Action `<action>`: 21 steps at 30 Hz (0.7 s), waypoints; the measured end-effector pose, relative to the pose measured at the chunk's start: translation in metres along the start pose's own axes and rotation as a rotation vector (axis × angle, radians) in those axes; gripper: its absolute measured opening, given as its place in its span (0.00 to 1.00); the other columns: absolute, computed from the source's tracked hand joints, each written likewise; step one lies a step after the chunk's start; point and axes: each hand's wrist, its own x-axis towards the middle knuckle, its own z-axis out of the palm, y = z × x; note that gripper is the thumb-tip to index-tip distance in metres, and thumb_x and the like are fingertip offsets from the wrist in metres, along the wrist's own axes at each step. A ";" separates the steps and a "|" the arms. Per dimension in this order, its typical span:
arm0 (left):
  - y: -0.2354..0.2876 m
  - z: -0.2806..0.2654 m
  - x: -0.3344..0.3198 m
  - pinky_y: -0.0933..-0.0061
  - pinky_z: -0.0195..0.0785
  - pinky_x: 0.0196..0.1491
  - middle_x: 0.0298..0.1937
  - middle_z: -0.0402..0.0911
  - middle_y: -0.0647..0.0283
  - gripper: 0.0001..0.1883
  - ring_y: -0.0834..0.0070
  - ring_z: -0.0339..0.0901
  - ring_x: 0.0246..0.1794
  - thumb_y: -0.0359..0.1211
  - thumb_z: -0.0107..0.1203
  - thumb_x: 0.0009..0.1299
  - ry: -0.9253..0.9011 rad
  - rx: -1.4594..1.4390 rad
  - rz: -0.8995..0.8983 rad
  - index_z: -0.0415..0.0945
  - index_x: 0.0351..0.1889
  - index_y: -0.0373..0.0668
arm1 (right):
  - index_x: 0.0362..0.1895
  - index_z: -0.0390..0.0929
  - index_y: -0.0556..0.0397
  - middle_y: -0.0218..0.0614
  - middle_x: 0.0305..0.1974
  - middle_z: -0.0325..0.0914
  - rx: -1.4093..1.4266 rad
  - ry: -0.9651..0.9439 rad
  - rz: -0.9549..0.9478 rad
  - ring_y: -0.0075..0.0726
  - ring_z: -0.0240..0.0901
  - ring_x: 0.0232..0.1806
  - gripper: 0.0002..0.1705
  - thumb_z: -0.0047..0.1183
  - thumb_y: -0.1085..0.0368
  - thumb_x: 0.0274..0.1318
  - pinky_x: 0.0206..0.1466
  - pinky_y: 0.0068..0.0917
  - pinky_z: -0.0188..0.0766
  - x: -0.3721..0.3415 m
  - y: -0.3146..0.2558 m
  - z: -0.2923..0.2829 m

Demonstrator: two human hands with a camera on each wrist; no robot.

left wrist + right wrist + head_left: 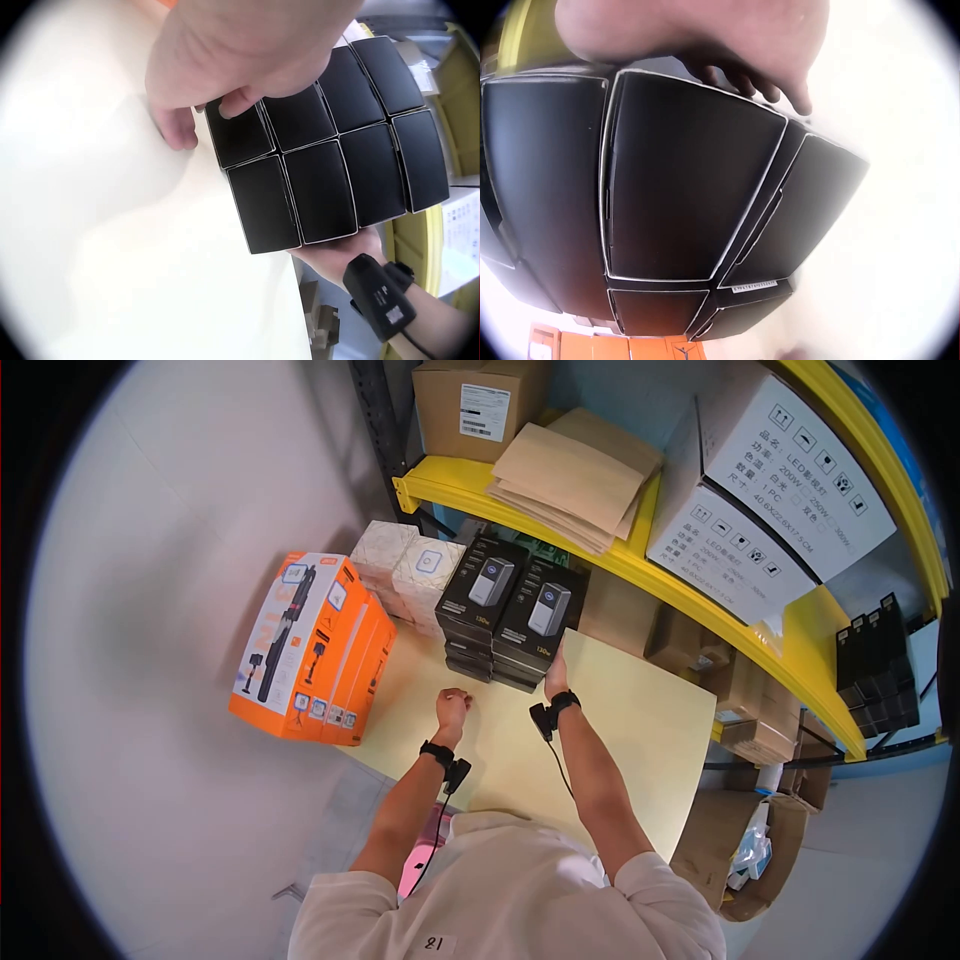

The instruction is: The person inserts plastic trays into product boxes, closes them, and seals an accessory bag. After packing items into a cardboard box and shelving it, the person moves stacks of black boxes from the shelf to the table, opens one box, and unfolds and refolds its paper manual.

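Black printed boxes with a grey device pictured on top stand in two neighbouring stacks, a left stack point(468, 610) and a right stack point(520, 645), each several boxes high. My right hand point(557, 672) lies along the outer side of the right stack. In the right wrist view its fingers reach along the side of a black box point(694, 180). Just in front of the left stack is my left hand point(453, 708), low over the table point(640, 700), fingers loosely curled and holding nothing. The left wrist view shows its fingertips close by the end black box point(244, 139).
White patterned boxes point(425, 570) adjoin the stacks on the left, then orange-and-white boxes point(310, 650) at the table's left edge. A yellow shelf beam point(600, 565) runs behind, carrying brown envelopes point(565, 475) and large white cartons point(725, 550). An opened carton point(705, 850) stands right of the table.
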 end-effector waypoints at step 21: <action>-0.039 0.008 -0.083 0.73 0.77 0.35 0.33 0.82 0.58 0.09 0.71 0.81 0.31 0.32 0.57 0.68 -0.274 0.149 0.019 0.76 0.43 0.39 | 0.34 0.79 0.63 0.38 0.29 0.81 -0.385 0.033 0.044 0.28 0.80 0.32 0.19 0.57 0.55 0.63 0.41 0.24 0.78 -0.191 -0.114 -0.225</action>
